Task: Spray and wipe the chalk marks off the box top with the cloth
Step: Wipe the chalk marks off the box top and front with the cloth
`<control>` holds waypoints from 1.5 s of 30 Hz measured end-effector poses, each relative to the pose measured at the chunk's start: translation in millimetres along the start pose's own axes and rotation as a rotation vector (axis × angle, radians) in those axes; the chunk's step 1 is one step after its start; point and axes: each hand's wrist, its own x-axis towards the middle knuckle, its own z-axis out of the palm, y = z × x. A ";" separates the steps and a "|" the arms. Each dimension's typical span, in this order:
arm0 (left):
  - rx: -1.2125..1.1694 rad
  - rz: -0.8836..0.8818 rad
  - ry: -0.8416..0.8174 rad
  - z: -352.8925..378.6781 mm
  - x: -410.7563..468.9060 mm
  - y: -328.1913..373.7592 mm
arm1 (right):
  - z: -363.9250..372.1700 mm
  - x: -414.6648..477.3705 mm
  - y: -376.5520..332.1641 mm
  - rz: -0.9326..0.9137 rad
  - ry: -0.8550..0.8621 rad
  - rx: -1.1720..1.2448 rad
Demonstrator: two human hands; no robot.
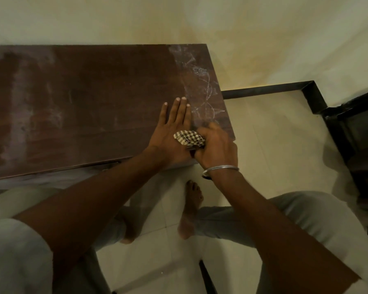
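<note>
A long dark brown box top (89, 102) fills the left and centre of the head view. White chalk marks (202, 88) run along its right end, and pale smears cover its left part. My left hand (172, 128) lies flat on the box top, fingers spread, just left of the chalk. A checked brown-and-cream cloth (189, 138) is bunched in my right hand (216, 145), which presses it down at the box's near right corner, partly over my left hand. No spray bottle is in view.
The box stands against a pale wall (179, 18) on a light tiled floor (274, 141). A dark frame or piece of furniture (353, 128) stands at the right. My bare feet (192, 200) and grey trouser legs are below the box edge.
</note>
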 end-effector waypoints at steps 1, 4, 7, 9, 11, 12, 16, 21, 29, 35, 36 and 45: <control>-0.006 -0.002 -0.007 0.1 1.8 -0.8 | -1.2 0.5 3.5 -0.010 -0.008 -0.004; -0.008 -0.039 0.013 2.0 2.8 -1.4 | -3.7 10.1 6.1 -0.035 -0.006 -0.007; -0.021 -0.143 -0.012 0.7 3.3 -4.3 | -2.1 43.0 -0.8 0.005 0.029 -0.013; -0.033 -0.175 -0.006 -1.6 4.9 -7.2 | -3.7 67.8 -5.2 0.026 0.051 -0.028; -0.036 -0.177 -0.001 -2.3 7.1 -9.8 | -5.2 78.3 -4.8 -0.008 0.037 -0.062; -0.034 -0.177 -0.012 -3.2 8.0 -10.6 | -6.7 76.1 -2.4 -0.023 0.018 -0.063; -0.052 -0.169 -0.035 -4.2 11.1 -14.9 | -12.3 47.8 17.0 -0.089 -0.053 -0.017; -0.047 -0.133 -0.074 -2.9 15.9 -20.2 | -6.1 82.9 5.6 -0.053 -0.005 -0.016; -0.083 -0.128 -0.118 -14.8 30.3 -45.7 | -5.8 84.9 2.3 -0.062 -0.006 -0.037; -0.097 -0.134 -0.131 -23.3 45.5 -62.8 | -5.7 125.6 -11.0 -0.056 0.033 -0.028; -0.097 -0.151 -0.129 -24.9 48.0 -66.2 | -6.0 133.1 -12.5 -0.054 0.034 -0.030; -0.109 -0.179 -0.132 -30.9 58.8 -86.9 | -0.7 137.8 -7.9 -0.089 0.074 -0.024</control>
